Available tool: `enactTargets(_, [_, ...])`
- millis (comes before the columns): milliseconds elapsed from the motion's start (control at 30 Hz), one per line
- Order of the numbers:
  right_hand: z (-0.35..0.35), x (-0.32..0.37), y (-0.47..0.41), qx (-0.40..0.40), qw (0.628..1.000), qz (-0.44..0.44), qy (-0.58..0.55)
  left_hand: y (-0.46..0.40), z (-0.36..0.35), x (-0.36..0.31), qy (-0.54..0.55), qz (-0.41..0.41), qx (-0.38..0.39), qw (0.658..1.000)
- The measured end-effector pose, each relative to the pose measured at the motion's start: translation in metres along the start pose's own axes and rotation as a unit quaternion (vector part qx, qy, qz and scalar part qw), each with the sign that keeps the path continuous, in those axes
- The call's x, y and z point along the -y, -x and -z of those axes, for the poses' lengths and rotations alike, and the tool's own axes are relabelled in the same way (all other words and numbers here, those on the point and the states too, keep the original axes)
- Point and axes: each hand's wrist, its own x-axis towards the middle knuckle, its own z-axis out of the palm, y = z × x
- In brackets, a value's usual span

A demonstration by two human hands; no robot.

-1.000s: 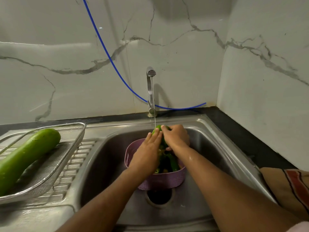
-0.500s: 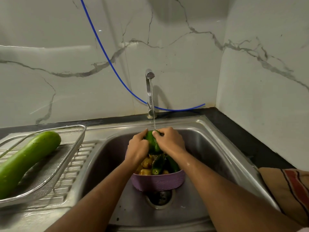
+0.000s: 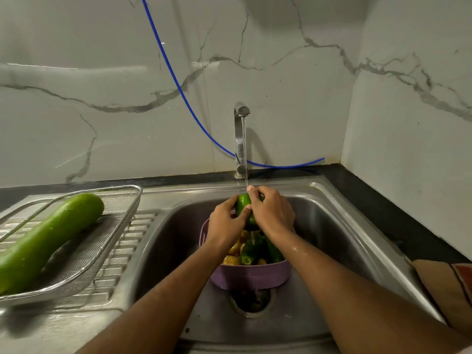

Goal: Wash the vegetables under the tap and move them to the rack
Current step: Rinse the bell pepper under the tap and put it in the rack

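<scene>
Both hands are holding a green pepper (image 3: 242, 209) over the sink (image 3: 339, 226), right under the thin stream falling from the tap (image 3: 240, 139). The left hand (image 3: 226, 222) is curling its fingers round the pepper's left side, and the right hand (image 3: 272, 213) is wrapping over its right side and top. The pepper's long axis is running roughly up and down, tilted slightly, though the fingers are hiding both ends, so which end is the stem is hard to tell.

Compared with half a second ago, the hands are sitting a little higher above the purple basket (image 3: 251, 277), exposing more of the vegetables (image 3: 251, 251) in it. Those look like green and yellow pieces, partly hidden behind the wrists.

A long green gourd (image 3: 48, 238) is lying diagonally in the wire rack (image 3: 102, 251) on the left, its far end pointing toward the wall, its near end cut off by the frame.
</scene>
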Motion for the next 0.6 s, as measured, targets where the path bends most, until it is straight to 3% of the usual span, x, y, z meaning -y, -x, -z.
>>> enactTargets(267, [-0.001, -0.003, -0.005, 0.110, 0.983, -0.015, -0.147, -0.007, 0.007, 0.011, 0.011, 0.014, -0.004, 1.000])
enactTargets(467, [-0.005, -0.002, -0.003, -0.005, 0.990, 0.001, -0.144, -0.009, 0.012, 0.011, 0.036, -0.006, 0.020, 0.999])
enactTargets(600, [-0.005, 0.004, -0.002, -0.012, 0.989, -0.014, -0.146, -0.009, 0.013, 0.012, 0.041, -0.004, 0.006, 0.999])
